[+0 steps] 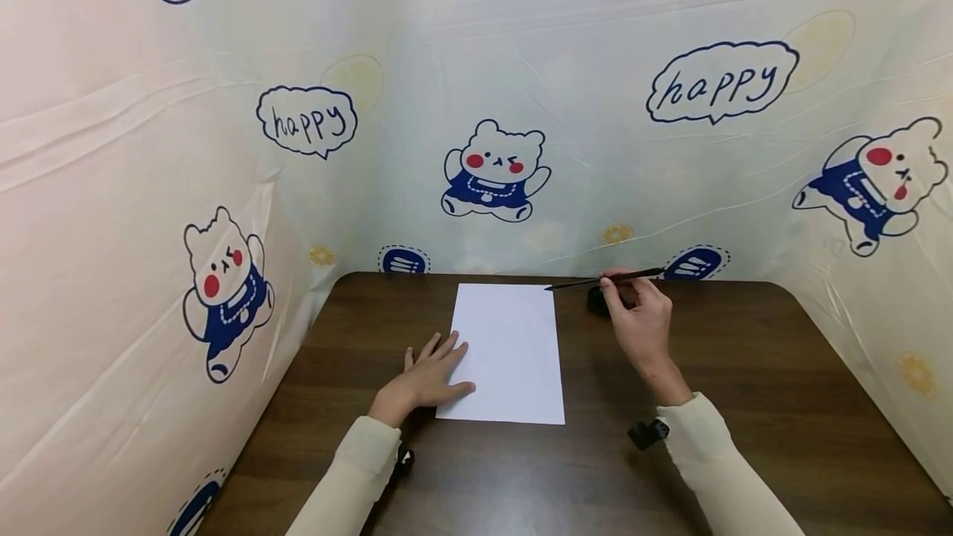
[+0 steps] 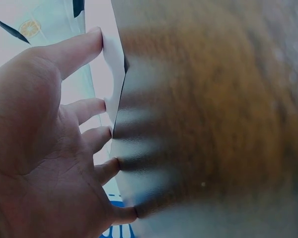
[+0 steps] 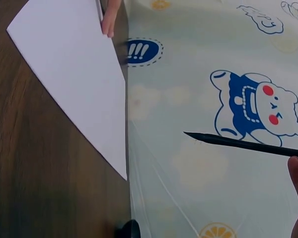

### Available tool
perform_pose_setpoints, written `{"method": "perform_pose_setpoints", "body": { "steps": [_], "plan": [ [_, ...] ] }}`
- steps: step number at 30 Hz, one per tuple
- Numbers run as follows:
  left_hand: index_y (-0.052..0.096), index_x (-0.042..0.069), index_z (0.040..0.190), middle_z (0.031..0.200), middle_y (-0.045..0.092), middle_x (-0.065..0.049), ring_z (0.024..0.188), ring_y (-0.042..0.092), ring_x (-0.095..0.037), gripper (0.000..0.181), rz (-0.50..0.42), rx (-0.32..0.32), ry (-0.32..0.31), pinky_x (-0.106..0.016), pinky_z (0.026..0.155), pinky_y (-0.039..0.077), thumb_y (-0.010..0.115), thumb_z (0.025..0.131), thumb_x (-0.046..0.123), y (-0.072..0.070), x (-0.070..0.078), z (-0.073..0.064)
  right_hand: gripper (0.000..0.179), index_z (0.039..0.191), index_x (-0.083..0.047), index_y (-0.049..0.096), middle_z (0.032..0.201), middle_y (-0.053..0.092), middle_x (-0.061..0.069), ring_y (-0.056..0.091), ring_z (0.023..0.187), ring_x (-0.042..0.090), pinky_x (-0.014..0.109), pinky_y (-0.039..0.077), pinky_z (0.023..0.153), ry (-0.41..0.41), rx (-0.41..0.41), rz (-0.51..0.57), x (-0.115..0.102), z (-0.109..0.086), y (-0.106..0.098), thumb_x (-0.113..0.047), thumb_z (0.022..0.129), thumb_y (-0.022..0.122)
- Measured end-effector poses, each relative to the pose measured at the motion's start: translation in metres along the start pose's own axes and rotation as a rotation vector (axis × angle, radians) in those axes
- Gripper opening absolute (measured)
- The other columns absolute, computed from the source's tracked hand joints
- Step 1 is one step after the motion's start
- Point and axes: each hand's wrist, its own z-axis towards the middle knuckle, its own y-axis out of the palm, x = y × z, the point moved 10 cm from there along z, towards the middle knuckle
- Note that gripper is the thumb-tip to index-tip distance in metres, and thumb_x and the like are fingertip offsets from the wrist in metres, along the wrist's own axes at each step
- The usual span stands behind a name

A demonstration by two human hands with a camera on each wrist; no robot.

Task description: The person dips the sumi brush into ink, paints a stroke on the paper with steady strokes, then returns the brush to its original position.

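A blank white sheet of paper [image 1: 510,358] lies upright on the brown table. My left hand [image 1: 426,380] rests on its left edge with the fingers spread, some on the paper and some on the wood. Between thumb and fingers, my right hand [image 1: 642,323] pinches a dark writing brush [image 1: 573,283]. The brush points left, and its tapered black tip [image 3: 196,136] overlaps the sheet's top right corner in the head view. In the right wrist view that tip is raised off the paper. A small black object [image 1: 598,301] stands on the table, partly hidden behind the right hand.
The brown wooden table [image 1: 506,478] ends at a pale cloth wall [image 1: 588,213] printed with bears and speech bubbles. More of this cloth hangs at the left and right. Black wrist cameras [image 1: 648,433] sit at both cream sleeves [image 1: 715,453].
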Motion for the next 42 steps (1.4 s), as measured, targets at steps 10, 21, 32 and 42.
{"method": "perform_pose_setpoints", "body": {
  "steps": [10, 21, 32, 42],
  "plan": [
    [0.032, 0.02, 0.17, 0.181, 0.016, -0.008, 0.167, 0.006, -0.042, 0.085, 0.011, -0.008, -0.001, -0.082, 0.122, 0.004, 0.062, 0.101, 0.059, 0.0, 0.0, 0.001, 0.013, 0.102, 0.017, 0.072, 0.096, 0.075, 0.03, 0.072, 0.082, 0.027, 0.007, 0.054, 0.085, 0.024, -0.008, 0.003, 0.001, -0.006, 0.016, 0.018, 0.089, 0.073],
    [0.033, 0.018, 0.169, 0.18, 0.016, -0.009, 0.167, 0.007, -0.043, 0.085, -0.001, -0.012, -0.001, -0.082, 0.122, 0.004, 0.062, 0.101, 0.058, -0.001, 0.002, -0.001, 0.013, 0.106, 0.004, 0.077, 0.099, 0.078, 0.02, 0.074, 0.087, 0.014, 0.01, 0.056, 0.084, 0.036, -0.05, 0.034, 0.032, -0.02, 0.034, 0.006, 0.093, 0.077],
    [0.033, 0.02, 0.169, 0.181, 0.016, -0.008, 0.167, 0.007, -0.042, 0.085, 0.007, -0.005, -0.009, -0.082, 0.122, 0.003, 0.064, 0.1, 0.059, -0.001, 0.0, 0.002, 0.011, 0.107, 0.002, 0.077, 0.102, 0.078, 0.018, 0.076, 0.089, 0.017, 0.011, 0.057, 0.085, 0.051, -0.074, 0.067, 0.035, -0.027, 0.047, 0.0, 0.096, 0.076],
    [0.034, 0.02, 0.169, 0.18, 0.018, -0.008, 0.166, 0.009, -0.043, 0.086, 0.027, -0.007, -0.016, -0.083, 0.122, 0.005, 0.066, 0.099, 0.059, -0.002, 0.001, 0.002, 0.013, 0.103, 0.009, 0.075, 0.098, 0.077, 0.024, 0.075, 0.08, 0.036, 0.006, 0.052, 0.081, 0.021, -0.079, 0.054, 0.027, -0.037, 0.074, 0.013, 0.091, 0.075]
  ]
}}
